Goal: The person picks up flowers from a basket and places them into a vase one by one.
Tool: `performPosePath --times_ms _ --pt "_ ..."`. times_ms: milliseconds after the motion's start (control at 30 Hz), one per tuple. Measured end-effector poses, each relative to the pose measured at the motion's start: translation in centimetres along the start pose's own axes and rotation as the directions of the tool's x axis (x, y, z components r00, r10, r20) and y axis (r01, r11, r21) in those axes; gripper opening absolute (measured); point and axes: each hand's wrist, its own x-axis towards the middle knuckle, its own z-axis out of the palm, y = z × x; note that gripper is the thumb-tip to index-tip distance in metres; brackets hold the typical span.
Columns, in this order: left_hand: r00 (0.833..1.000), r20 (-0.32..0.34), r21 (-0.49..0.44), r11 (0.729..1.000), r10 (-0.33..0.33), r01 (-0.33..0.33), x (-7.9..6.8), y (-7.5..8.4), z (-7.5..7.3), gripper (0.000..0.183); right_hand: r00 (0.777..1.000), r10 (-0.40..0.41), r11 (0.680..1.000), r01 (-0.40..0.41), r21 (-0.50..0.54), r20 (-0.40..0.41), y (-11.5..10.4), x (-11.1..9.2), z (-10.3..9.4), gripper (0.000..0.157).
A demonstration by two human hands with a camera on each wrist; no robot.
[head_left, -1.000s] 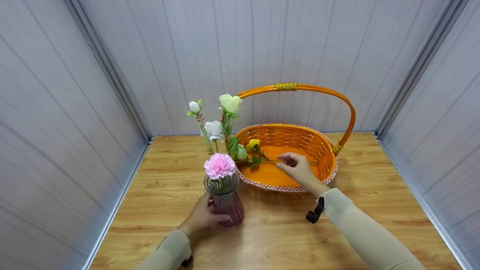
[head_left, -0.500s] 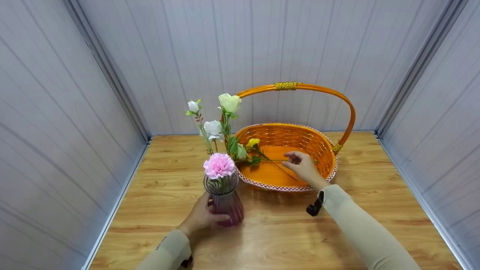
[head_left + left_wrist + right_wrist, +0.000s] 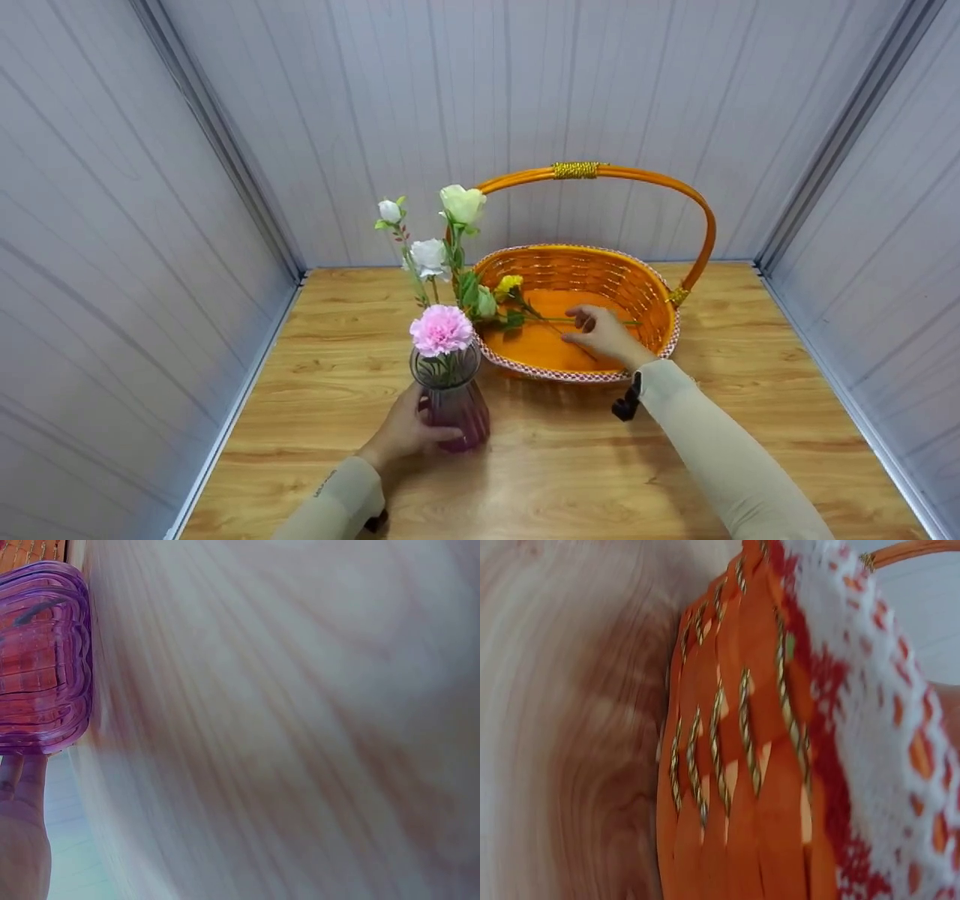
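Note:
My left hand (image 3: 405,431) grips the purple glass vase (image 3: 465,416) low on its side, thumb across the front. In the left wrist view the vase's ribbed base (image 3: 45,667) shows, with fingers against it. Standing in the vase are a pink carnation (image 3: 441,330), a white rose (image 3: 429,259), a white bud (image 3: 389,211) and a pale green rose (image 3: 462,204). My right hand (image 3: 604,335) is inside the orange basket (image 3: 574,375), over a green stem, thumb and index finger apart. A yellow flower (image 3: 508,286) and a greenish bud (image 3: 486,302) appear at the basket's left end.
The basket's tall arched handle (image 3: 701,247) rises behind and right of my right hand. Its red-and-white rim (image 3: 870,727) lies close to my right wrist. A wooden table (image 3: 337,360) carries everything, with panelled walls (image 3: 322,112) at the back and sides.
My right hand has shifted slightly right inside the basket, its finger and thumb still apart. A second thin line now shows on the basket floor. My left hand and the vase have stayed put.

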Motion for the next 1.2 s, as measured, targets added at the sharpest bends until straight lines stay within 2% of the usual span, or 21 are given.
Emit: performPosePath --times_ms 200,500,833,1200 --pt "1.000 0.005 0.000 1.000 0.013 -0.013 0.0 0.0 0.0 0.098 0.993 0.054 0.998 -0.051 -0.031 0.102 0.9 0.6 -0.3 0.059" --pt "1.000 0.020 0.011 1.000 0.008 -0.008 -0.1 0.1 -0.1 0.102 0.966 0.141 0.990 -0.130 -0.063 0.218 1.1 1.2 -0.1 0.065" --pt "1.000 0.018 0.017 1.000 -0.006 0.005 0.0 0.0 0.0 0.101 0.943 0.200 0.980 -0.190 -0.063 0.265 1.2 1.3 -0.3 0.065" --pt "1.000 0.016 -0.007 1.000 -0.018 0.018 -0.2 0.3 0.0 0.100 0.920 0.205 0.979 -0.200 -0.047 0.333 1.5 1.4 -0.2 0.064"
